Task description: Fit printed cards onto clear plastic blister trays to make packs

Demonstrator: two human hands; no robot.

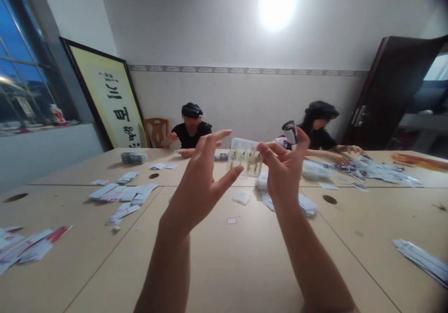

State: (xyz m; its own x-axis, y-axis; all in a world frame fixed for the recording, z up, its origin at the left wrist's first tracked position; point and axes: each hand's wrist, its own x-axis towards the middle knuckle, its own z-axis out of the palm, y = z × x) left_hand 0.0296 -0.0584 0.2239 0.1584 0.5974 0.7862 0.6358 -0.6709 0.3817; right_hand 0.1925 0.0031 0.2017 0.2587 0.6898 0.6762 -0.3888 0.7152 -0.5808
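Observation:
Held up above the table is a small clear plastic case (241, 152), with several slim yellow-green pieces in rows inside it. My right hand (285, 173) pinches the case by its right edge. A curled white-and-dark label (289, 132) clings to a raised finger of that same hand. My left hand (201, 182) is at the case's left side, its fingers spread and pointing up. Its thumb overlaps the lower part of the case; whether it presses on it I cannot tell. Below, another clear case (241, 197) lies on the table.
White cards (122, 192) lie at left, more cards (28, 245) nearer. Stacked cases (133, 157) stand at the far left. Two people (192, 128) sit opposite; one person's hands touch a heap of labels (374, 170). Paper strips (422, 259) lie at right. The table (224, 266) has round holes.

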